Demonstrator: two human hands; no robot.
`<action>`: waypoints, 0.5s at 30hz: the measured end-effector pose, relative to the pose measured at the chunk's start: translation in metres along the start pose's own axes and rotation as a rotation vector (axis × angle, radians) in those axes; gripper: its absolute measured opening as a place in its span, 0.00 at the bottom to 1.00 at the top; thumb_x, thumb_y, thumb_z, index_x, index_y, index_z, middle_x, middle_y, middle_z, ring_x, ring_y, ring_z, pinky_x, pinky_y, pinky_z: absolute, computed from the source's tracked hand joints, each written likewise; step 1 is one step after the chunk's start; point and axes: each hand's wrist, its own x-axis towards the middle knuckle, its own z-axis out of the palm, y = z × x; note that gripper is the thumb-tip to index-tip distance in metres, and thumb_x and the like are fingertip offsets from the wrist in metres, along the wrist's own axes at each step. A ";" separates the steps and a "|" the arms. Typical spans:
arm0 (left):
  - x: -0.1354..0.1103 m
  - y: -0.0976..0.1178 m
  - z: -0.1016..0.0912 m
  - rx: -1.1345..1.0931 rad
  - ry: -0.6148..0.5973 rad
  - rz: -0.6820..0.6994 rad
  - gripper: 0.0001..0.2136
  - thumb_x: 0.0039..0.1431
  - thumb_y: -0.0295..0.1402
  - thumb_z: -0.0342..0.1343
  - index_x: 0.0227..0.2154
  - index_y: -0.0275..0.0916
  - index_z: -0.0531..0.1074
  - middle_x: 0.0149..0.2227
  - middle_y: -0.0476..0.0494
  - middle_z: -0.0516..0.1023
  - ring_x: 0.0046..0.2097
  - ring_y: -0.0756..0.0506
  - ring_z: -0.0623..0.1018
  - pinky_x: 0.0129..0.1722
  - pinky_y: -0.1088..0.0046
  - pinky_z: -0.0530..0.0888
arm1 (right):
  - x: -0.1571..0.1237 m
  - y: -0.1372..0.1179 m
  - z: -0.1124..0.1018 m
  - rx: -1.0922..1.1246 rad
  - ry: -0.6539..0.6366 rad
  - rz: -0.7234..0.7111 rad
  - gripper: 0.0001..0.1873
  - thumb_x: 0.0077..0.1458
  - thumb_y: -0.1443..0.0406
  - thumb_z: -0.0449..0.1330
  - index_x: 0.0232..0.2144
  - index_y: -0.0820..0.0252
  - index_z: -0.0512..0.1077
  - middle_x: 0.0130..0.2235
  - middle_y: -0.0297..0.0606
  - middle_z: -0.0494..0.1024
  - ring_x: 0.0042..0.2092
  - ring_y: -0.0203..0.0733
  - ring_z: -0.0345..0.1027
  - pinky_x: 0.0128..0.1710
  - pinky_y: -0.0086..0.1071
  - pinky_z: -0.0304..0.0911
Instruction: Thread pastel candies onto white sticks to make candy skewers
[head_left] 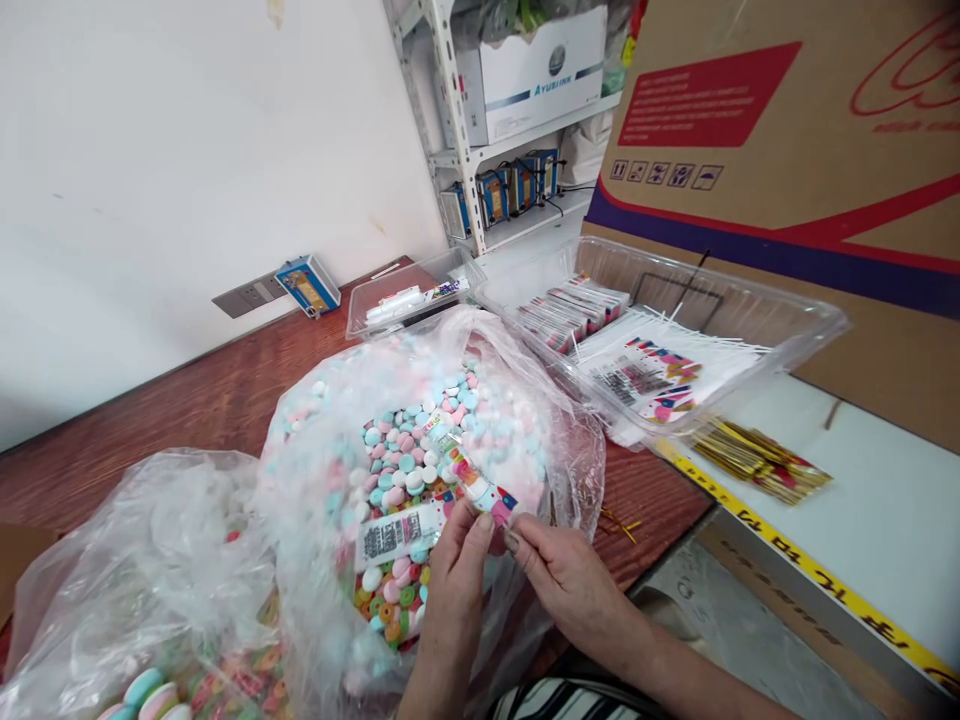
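A slim clear candy packet point(471, 480) with colourful sweets inside is pinched at its lower end between the fingertips of my left hand point(455, 570) and my right hand point(574, 580). Both hands are closed, close together, over a large open plastic bag point(307, 540). Inside that bag are pink, white and blue candies point(405, 470) with some ring-shaped gummies point(394, 632). A flat printed packet point(394, 535) lies on the candies beside my left fingers. Whether those fingers touch it, I cannot tell.
At left, another plastic bag point(142, 560) holds larger candies and gummies. Beyond sits a clear tray point(795, 320) with printed packets and white sticks. Gold twist ties point(757, 460) lie on the white surface. A smaller clear box point(360, 310), a large carton point(780, 190) and shelving point(457, 110) stand behind.
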 end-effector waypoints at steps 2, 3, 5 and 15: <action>0.000 -0.002 0.004 -0.116 -0.012 -0.026 0.16 0.56 0.43 0.60 0.43 0.38 0.76 0.36 0.44 0.77 0.37 0.47 0.73 0.38 0.73 0.70 | -0.002 0.000 -0.003 -0.041 -0.022 -0.007 0.13 0.67 0.62 0.46 0.33 0.57 0.68 0.30 0.34 0.74 0.32 0.39 0.67 0.32 0.29 0.57; 0.000 -0.002 0.005 -0.150 -0.029 -0.031 0.16 0.56 0.42 0.61 0.43 0.37 0.76 0.36 0.44 0.77 0.36 0.47 0.73 0.37 0.73 0.70 | -0.002 -0.001 -0.004 -0.054 -0.032 -0.007 0.13 0.66 0.62 0.46 0.33 0.57 0.67 0.30 0.34 0.73 0.31 0.39 0.67 0.32 0.29 0.57; 0.001 -0.003 0.006 -0.185 -0.057 -0.027 0.14 0.56 0.40 0.61 0.42 0.37 0.76 0.35 0.45 0.77 0.36 0.48 0.72 0.38 0.74 0.70 | -0.003 -0.002 -0.005 -0.066 -0.048 0.002 0.13 0.66 0.62 0.46 0.31 0.56 0.66 0.28 0.32 0.71 0.30 0.38 0.65 0.31 0.30 0.55; 0.008 -0.014 0.004 -0.192 -0.061 -0.110 0.15 0.56 0.45 0.60 0.29 0.35 0.73 0.23 0.51 0.71 0.26 0.52 0.68 0.29 0.77 0.65 | -0.002 -0.005 0.006 0.531 -0.101 0.292 0.20 0.61 0.47 0.49 0.27 0.55 0.62 0.16 0.21 0.55 0.16 0.31 0.48 0.16 0.25 0.47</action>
